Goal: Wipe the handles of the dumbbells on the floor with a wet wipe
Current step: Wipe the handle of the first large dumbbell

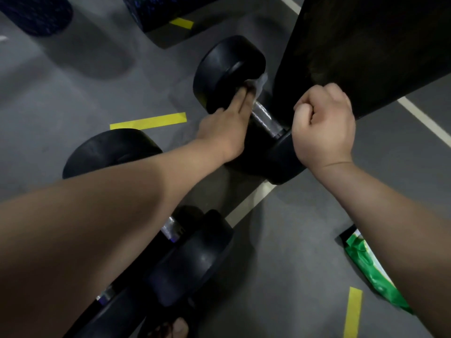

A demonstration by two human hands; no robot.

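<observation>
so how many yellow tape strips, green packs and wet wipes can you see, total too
yellow tape strips: 3
green pack: 1
wet wipe: 1
total: 5

Black dumbbells (227,76) – silver handle (262,115) – green packet (366,267), yellow tape (148,121).

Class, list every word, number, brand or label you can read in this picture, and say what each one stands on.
No text can be read anywhere.
Green wipe packet: it has white printed areas, but they are too blurred and partly hidden by the right arm.
Dumbbells: the black ends show no legible weight numbers.
Yellow tape strips and white floor lines: plain, no writing.
</observation>
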